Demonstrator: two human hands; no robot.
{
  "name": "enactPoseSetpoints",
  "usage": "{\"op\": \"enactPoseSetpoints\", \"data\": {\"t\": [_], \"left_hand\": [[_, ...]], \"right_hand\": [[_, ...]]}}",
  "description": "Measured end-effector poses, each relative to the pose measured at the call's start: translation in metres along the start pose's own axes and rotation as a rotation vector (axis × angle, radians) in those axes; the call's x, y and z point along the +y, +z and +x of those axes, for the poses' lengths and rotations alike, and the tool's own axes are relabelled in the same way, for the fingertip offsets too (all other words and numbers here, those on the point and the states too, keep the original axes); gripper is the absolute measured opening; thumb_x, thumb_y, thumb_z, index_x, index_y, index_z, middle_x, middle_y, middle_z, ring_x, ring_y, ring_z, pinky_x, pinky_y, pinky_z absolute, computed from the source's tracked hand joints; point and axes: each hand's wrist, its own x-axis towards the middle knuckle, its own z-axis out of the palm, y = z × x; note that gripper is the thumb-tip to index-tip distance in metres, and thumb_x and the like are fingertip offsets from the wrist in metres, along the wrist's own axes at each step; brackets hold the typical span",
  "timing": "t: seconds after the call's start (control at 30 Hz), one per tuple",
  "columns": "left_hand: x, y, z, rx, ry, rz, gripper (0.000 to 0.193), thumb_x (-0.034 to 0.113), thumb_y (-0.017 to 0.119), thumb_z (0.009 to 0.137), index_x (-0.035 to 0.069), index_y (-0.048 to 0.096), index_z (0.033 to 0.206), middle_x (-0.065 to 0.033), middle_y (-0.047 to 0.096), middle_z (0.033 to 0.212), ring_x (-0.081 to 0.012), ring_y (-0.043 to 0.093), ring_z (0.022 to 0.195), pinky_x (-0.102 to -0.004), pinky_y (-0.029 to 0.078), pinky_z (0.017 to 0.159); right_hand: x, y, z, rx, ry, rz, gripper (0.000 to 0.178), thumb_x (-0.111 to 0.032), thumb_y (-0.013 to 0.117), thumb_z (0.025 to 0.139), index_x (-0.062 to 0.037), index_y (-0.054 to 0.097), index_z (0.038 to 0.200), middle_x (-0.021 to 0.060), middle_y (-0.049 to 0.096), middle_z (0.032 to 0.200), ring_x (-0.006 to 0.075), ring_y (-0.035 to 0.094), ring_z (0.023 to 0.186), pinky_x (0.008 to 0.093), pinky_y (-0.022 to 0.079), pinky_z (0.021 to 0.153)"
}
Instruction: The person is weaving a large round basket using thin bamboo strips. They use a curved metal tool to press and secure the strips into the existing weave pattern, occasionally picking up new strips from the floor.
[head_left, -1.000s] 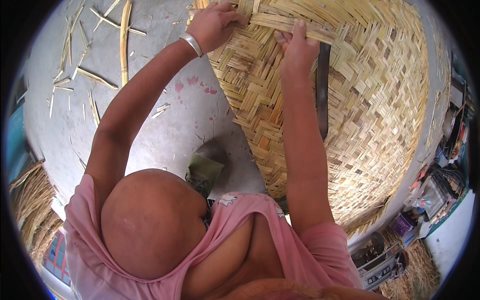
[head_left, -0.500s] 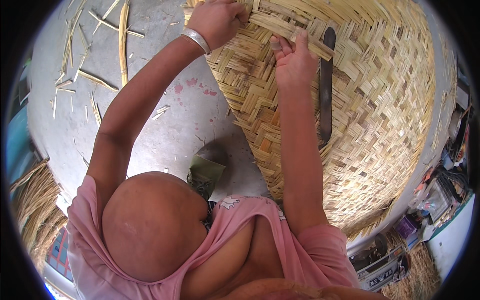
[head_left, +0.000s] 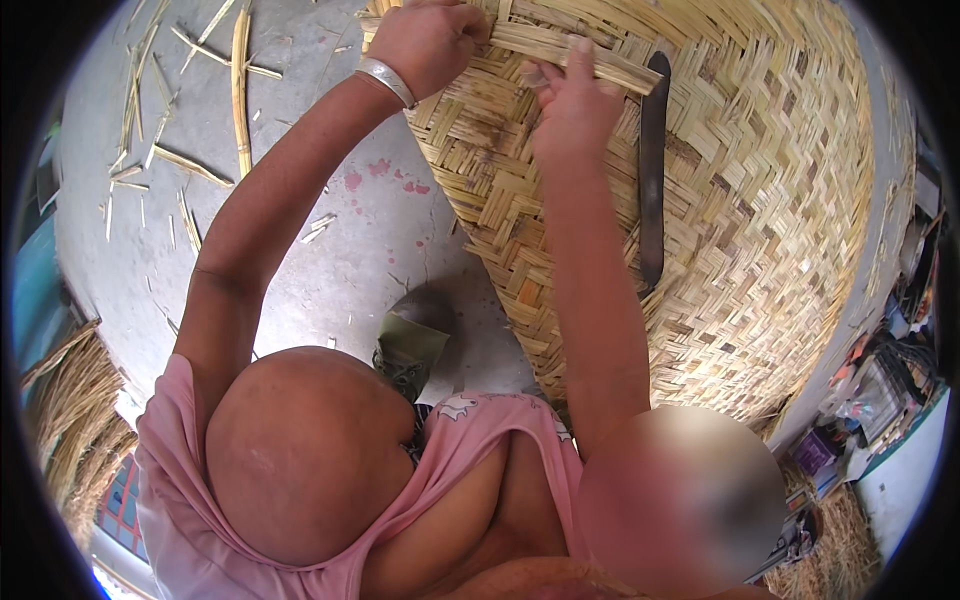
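A large woven mat (head_left: 740, 230) of pale, flat plant strips spreads over the floor. Along its far part runs a loose flat strip (head_left: 630, 70), slanting down to the right. My left hand (head_left: 428, 45) is closed in a fist at the mat's far left corner, on the strip's left end; its fingertips are hidden. My right hand (head_left: 578, 110) pinches the same strip farther right, thumb on top and fingers bent beneath. A long dark flat bar (head_left: 652, 175) with rounded ends lies on the mat, just right of my right hand.
Split stalks (head_left: 240, 90) and short scraps lie on the grey concrete floor (head_left: 310, 270) at left. Bundled dry stalks (head_left: 85, 420) stand at the lower left. Assorted clutter (head_left: 880, 390) lines the right edge. A blurred round patch covers part of the lower right.
My right hand has shifted slightly left and away from me along the strip. The strip's right end has moved a little the same way. My left hand has barely moved.
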Motion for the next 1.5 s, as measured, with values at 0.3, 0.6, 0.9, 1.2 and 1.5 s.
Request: {"op": "enactPoseSetpoints", "data": {"t": [0.3, 0.6, 0.9, 1.2, 1.5], "left_hand": [[-0.010, -0.001, 0.004, -0.063, 0.043, -0.109, 0.007, 0.012, 0.063, 0.079, 0.010, 0.068, 0.083, -0.0115, 0.064, 0.086, -0.0320, 0.063, 0.082, -0.0404, 0.052, 0.073], [0.023, 0.026, 0.045, -0.272, 0.282, -0.256, 0.031, 0.018, 0.065, 0.089, 0.007, 0.065, 0.118, -0.0182, 0.066, 0.108, -0.0324, 0.064, 0.098, -0.0404, 0.052, 0.087], [0.042, 0.030, 0.066, -0.494, -0.044, -0.140, 0.028, 0.032, 0.074, 0.082, 0.009, 0.074, 0.099, -0.0097, 0.072, 0.103, -0.0272, 0.068, 0.089, -0.0361, 0.052, 0.082], [0.039, 0.033, 0.076, -0.645, -0.233, -0.196, 0.031, 0.038, 0.073, 0.083, 0.009, 0.074, 0.093, -0.0086, 0.070, 0.079, -0.0200, 0.064, 0.076, -0.0360, 0.051, 0.073], [0.047, 0.033, 0.072, -0.554, -0.290, -0.116, 0.054, 0.048, 0.075, 0.080, 0.003, 0.072, 0.109, -0.0152, 0.072, 0.102, -0.0256, 0.067, 0.096, -0.0337, 0.051, 0.088]], "right_hand": [[0.004, -0.013, 0.017, -0.046, 0.092, -0.040, 0.033, -0.022, 0.062, 0.096, 0.0086, 0.053, 0.107, 0.0156, 0.061, 0.099, 0.0262, 0.067, 0.080, 0.0323, 0.061, 0.060], [-0.056, -0.091, -0.019, -0.222, -0.067, -0.903, 0.044, -0.027, 0.066, 0.092, 0.0000, 0.054, 0.124, 0.0136, 0.064, 0.109, 0.0282, 0.064, 0.101, 0.0386, 0.052, 0.087], [-0.104, -0.195, -0.061, -0.239, -0.158, -1.914, 0.070, -0.018, 0.070, 0.081, -0.0140, 0.040, 0.144, 0.0214, 0.055, 0.123, 0.0365, 0.062, 0.100, 0.0432, 0.052, 0.084], [-0.161, -0.206, -0.045, -0.434, -0.116, -1.794, 0.069, -0.023, 0.067, 0.081, -0.0262, 0.040, 0.145, 0.0157, 0.066, 0.101, 0.0316, 0.066, 0.089, 0.0425, 0.053, 0.076], [-0.229, -0.223, -0.022, -0.594, -0.016, -1.992, 0.062, -0.021, 0.068, 0.081, -0.0331, 0.050, 0.139, 0.0116, 0.065, 0.075, 0.0248, 0.065, 0.065, 0.0368, 0.052, 0.065]]}}
